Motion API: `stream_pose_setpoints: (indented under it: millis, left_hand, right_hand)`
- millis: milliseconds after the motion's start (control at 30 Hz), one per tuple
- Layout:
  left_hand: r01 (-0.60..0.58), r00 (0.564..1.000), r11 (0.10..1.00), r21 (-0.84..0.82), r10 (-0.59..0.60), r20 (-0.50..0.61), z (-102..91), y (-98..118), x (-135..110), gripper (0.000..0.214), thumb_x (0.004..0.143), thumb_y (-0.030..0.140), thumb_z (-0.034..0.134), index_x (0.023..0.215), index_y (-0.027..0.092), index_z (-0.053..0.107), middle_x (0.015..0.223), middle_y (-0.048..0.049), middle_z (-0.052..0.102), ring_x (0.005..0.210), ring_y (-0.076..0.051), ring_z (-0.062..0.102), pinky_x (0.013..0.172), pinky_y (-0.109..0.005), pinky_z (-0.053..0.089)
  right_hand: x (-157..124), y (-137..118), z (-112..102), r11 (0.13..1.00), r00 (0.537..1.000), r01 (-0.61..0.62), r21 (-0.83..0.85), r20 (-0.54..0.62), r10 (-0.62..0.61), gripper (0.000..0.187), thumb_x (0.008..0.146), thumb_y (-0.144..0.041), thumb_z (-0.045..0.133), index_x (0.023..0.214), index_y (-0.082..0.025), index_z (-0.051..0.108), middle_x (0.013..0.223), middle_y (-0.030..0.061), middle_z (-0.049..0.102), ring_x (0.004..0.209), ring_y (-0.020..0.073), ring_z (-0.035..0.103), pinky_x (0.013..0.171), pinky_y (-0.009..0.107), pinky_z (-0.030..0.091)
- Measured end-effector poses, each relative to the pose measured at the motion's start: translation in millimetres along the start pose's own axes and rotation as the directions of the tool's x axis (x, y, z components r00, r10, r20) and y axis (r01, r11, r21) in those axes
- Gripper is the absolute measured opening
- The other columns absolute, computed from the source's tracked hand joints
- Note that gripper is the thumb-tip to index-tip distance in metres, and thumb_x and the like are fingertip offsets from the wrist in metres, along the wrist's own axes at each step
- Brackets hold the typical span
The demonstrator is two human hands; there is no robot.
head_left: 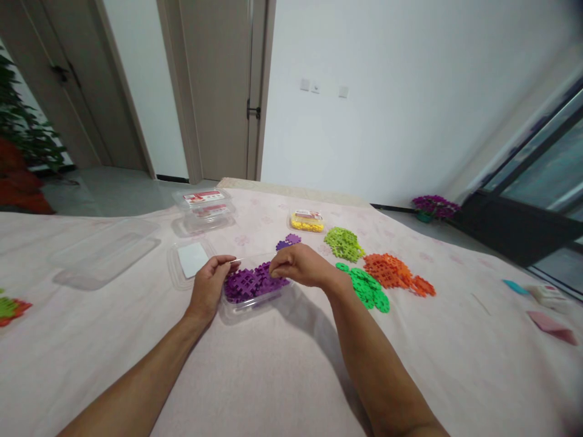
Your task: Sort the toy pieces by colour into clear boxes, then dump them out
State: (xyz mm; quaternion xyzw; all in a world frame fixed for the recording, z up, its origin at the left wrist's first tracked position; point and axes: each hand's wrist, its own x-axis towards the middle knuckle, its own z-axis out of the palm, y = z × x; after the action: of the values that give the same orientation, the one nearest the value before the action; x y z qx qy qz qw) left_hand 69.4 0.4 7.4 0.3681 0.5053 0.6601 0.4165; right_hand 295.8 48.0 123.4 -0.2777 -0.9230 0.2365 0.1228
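A tabletop covered in pale pink cloth fills the lower view. At its middle sits a clear rectangular plastic container, open at the top, its long axis running left to right, the right end slightly farther away. The right hand reaches over that right end, fingers curled; I cannot tell whether its grip has a piece. The left hand has its grip around the left end. Between them, purple plastic lattice pieces fill the container. Smallest, a few loose purple plastic pieces lie just beyond the right hand, the nearer one.
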Motion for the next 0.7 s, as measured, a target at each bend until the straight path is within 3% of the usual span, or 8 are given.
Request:
stream_pose_setpoints:
  millis: [133, 267, 500, 633, 700]
  left_hand:
    - [-0.008, 1.0, 1.0, 0.001, 0.008, 0.007, -0.5, 0, -2, 0.032, 0.075, 0.038, 0.07, 0.098, 0.016, 0.067, 0.09, -0.0081, 0.076, 0.09, -0.022, 0.07, 0.093, -0.039, 0.05]
    - [-0.009, 1.0, 1.0, 0.002, 0.009, 0.009, 0.4, 1, -3, 0.031, 0.075, 0.038, 0.07, 0.097, 0.017, 0.067, 0.089, -0.0077, 0.076, 0.091, -0.022, 0.069, 0.092, -0.038, 0.05]
    - [-0.006, 1.0, 1.0, 0.001, 0.006, -0.003, 3.5, 6, -4, 0.031, 0.073, 0.038, 0.071, 0.095, 0.017, 0.068, 0.088, -0.0075, 0.076, 0.089, -0.022, 0.07, 0.091, -0.037, 0.051]
    - [0.001, 1.0, 1.0, 0.007, -0.001, 0.0, 3.8, 7, -4, 0.032, 0.073, 0.038, 0.071, 0.096, 0.016, 0.068, 0.088, -0.0079, 0.076, 0.089, -0.023, 0.07, 0.09, -0.038, 0.051]
    - [0.003, 1.0, 1.0, 0.004, -0.003, 0.0, 3.4, 5, -3, 0.032, 0.073, 0.039, 0.071, 0.095, 0.017, 0.068, 0.088, -0.0079, 0.076, 0.089, -0.023, 0.07, 0.089, -0.038, 0.051]
  right_hand:
    - [3, 0, 8, 0.998, 0.994, 0.01, -0.057, 0.111, -0.004, 0.014, 0.081, -0.009, 0.066, 0.084, -0.017, 0.078, 0.079, 0.0006, 0.074, 0.068, 0.0116, 0.061, 0.065, 0.021, 0.039]
    - [9, -4, 18, 0.993, 0.994, -0.014, -0.117, 0.11, 0.027, 0.015, 0.08, -0.009, 0.066, 0.083, -0.018, 0.078, 0.082, 0.0014, 0.075, 0.072, 0.0125, 0.063, 0.067, 0.021, 0.039]
    - [4, -9, 13, 0.997, 0.994, -0.078, -0.014, 0.081, 0.079, 0.012, 0.08, -0.013, 0.066, 0.082, -0.017, 0.077, 0.068, -0.0021, 0.069, 0.061, 0.0094, 0.055, 0.059, 0.02, 0.035]
    - [5, -1, 15, 0.995, 0.991, -0.058, 0.082, 0.124, 0.048, 0.01, 0.079, -0.015, 0.065, 0.08, -0.016, 0.075, 0.067, -0.0031, 0.067, 0.06, 0.0091, 0.055, 0.059, 0.02, 0.037]
    - [7, 13, 15, 0.986, 0.996, -0.089, 0.139, 0.013, 0.088, 0.013, 0.082, -0.019, 0.063, 0.082, -0.016, 0.075, 0.069, -0.0024, 0.068, 0.061, 0.0101, 0.057, 0.06, 0.02, 0.04]
